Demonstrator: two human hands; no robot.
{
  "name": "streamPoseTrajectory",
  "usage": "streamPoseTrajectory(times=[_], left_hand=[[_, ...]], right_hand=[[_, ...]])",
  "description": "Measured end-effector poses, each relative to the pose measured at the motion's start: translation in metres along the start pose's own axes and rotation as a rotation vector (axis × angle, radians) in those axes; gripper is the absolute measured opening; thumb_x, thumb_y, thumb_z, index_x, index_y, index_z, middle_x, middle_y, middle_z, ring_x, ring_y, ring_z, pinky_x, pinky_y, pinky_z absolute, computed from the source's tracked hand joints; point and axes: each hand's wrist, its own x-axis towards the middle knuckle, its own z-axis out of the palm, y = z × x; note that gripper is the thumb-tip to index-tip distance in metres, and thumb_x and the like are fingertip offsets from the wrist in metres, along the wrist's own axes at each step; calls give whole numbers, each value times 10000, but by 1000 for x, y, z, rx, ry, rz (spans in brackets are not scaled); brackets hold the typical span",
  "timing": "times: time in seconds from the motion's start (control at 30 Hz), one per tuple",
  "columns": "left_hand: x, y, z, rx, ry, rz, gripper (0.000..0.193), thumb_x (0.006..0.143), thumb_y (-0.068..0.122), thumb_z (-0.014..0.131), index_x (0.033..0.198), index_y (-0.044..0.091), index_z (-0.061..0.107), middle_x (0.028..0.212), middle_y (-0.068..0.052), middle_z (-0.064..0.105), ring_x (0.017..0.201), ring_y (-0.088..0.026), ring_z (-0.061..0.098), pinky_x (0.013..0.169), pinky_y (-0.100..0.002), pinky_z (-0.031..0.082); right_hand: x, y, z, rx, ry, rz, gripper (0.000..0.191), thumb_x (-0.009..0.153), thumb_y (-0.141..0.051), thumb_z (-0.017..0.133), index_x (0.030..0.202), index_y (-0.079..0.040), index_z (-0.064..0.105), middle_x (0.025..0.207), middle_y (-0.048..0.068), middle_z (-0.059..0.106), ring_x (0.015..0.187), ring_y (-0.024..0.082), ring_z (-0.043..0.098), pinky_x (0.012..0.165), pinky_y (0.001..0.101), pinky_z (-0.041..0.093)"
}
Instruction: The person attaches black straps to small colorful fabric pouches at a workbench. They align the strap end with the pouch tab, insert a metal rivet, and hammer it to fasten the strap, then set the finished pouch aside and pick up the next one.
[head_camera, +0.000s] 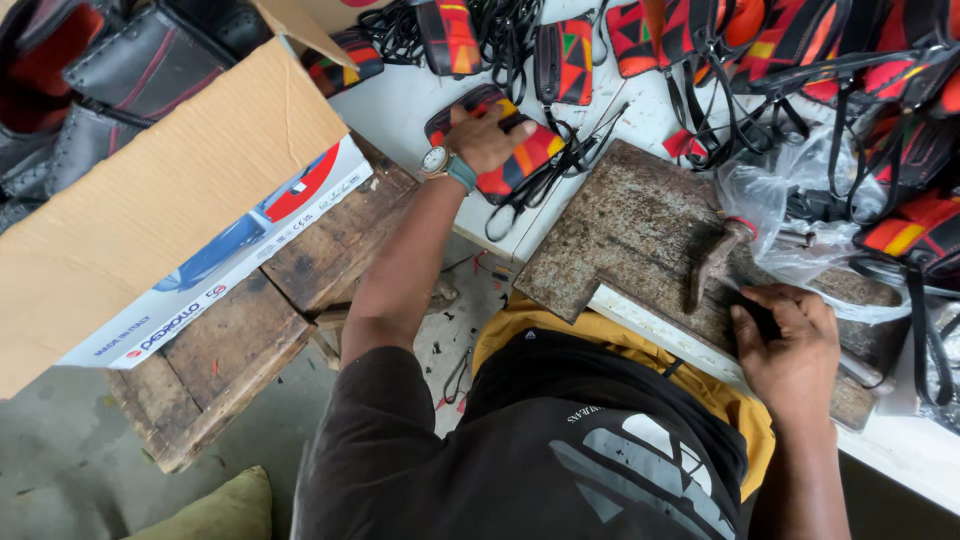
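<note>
My left hand, with a wristwatch on the wrist, rests on a small pouch of red, orange and black patterned cloth with black cords, and its fingers curl over the pouch's top. My right hand lies on the near edge of a worn wooden block, fingers closed on a small dark item that I cannot make out. A hammer with a wooden handle lies on the block just left of that hand.
More patterned pouches and black straps cover the white table. A clear plastic bag lies to the right. An open cardboard box sits on a wooden bench at left, with black bags behind it.
</note>
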Motion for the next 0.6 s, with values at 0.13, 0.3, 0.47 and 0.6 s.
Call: streamPoseTrajectory(times=[0.13, 0.3, 0.47, 0.6], left_hand=[[22, 45, -4, -21, 326, 2, 870, 899, 784, 455, 1434, 101, 519, 1448, -218, 544, 1321, -395, 549, 1119, -581, 395], [59, 77, 0, -189, 431, -70, 610, 808, 646, 701, 1111, 117, 698, 1228, -211, 612, 1105, -411, 600, 957, -647, 357], [74, 98, 7, -526, 828, 316, 266, 836, 315, 737, 919, 79, 647, 917, -129, 712, 911, -342, 711, 847, -449, 578], [77, 141, -5, -548, 959, 543, 216, 902, 246, 701, 926, 39, 647, 880, -189, 700, 844, -396, 681, 762, -474, 551]], right_hand=[[0, 1, -1, -37, 3, 4, 208, 939, -114, 799, 1143, -102, 760, 1133, 87, 692, 1052, 286, 613, 990, 393, 506], [5, 1, 0, -18, 29, -26, 218, 925, -105, 791, 1139, -97, 752, 1134, 80, 691, 1068, 282, 618, 965, 381, 506], [9, 0, -1, -8, 28, 7, 224, 883, -96, 796, 1104, -93, 757, 1160, 85, 684, 1080, 301, 617, 968, 398, 511], [8, 1, -1, -6, 39, 7, 233, 864, -81, 798, 1094, -92, 763, 1144, 85, 683, 1077, 305, 615, 951, 400, 519]])
